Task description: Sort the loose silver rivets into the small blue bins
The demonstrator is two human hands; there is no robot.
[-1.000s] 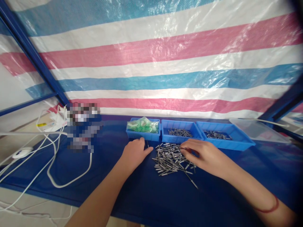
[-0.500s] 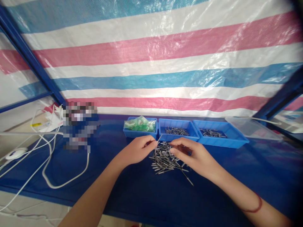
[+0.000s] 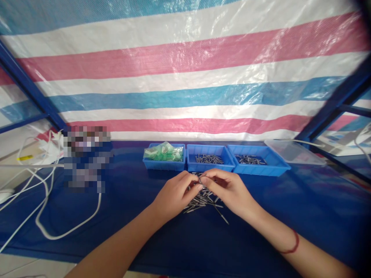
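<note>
My left hand (image 3: 174,196) and my right hand (image 3: 233,190) meet fingertip to fingertip above a loose pile of metal blind rivets (image 3: 199,201). Thumb and fingers of each are closed in a pinch on a small metal rivet (image 3: 199,180), mostly covered by the fingertips. The pile lies on the blue table (image 3: 185,243), partly hidden under both hands. One rivet (image 3: 222,216) sticks out from the pile toward me. Behind the hands, a middle blue bin (image 3: 210,168) and a right blue bin (image 3: 263,170) contain more rivets.
A left blue bin (image 3: 165,166) holds a clear bag with green contents (image 3: 164,151). A transparent lid (image 3: 294,152) lies at the right rear. White cables (image 3: 68,234) spread over the left side, near a blurred-out area. A striped plastic sheet (image 3: 179,92) hangs behind.
My hands, apart before, have come together at the fingertips. The rivet in my left hand, which stuck up plainly, is now mostly covered. The view has shifted slightly right.
</note>
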